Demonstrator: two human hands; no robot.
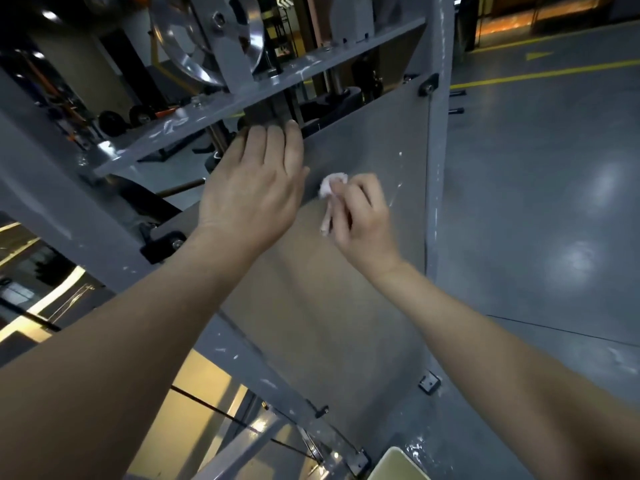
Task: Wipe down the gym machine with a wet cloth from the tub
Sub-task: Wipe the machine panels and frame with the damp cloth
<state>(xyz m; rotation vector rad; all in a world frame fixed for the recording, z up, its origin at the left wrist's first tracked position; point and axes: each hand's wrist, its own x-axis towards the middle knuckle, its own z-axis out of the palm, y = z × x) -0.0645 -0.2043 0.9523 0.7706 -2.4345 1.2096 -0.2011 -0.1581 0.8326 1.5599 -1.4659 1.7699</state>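
Head cam, looking down the side of the gym machine (55, 188).

- Right hand (363, 220): fingers curled tight round a small white cloth (332, 183). The wad sticks out past the fingertips and a thin tail hangs under the hand. The wad is pressed on the grey panel (363, 133), upper middle, just right of my left hand.
- Left hand (256, 181): flat on the same panel, fingers straight and close together, holding nothing. The fingertips reach the panel's top edge, right under the slanted grey crossbar (221, 105).
- The two hands are near each other but not touching; the cloth sits between them.
- The panel is fixed with black brackets: one at the top right corner (428, 85), one at the left edge (166, 242). A grey post (438, 168) runs along its right side.
- White flecks show on the crossbar, the post and the lower frame.
- A shiny metal wheel (207, 39) sits above the crossbar.
- Tub (394, 462): only a pale corner shows at the bottom edge, on the floor beside the machine's base and well below both hands. I can't see inside it.
- The grey glossy floor (554, 202) lies to the right, with yellow lines (540, 74) further off.
- Dumbbells (128, 119) are in the dim background on the left.
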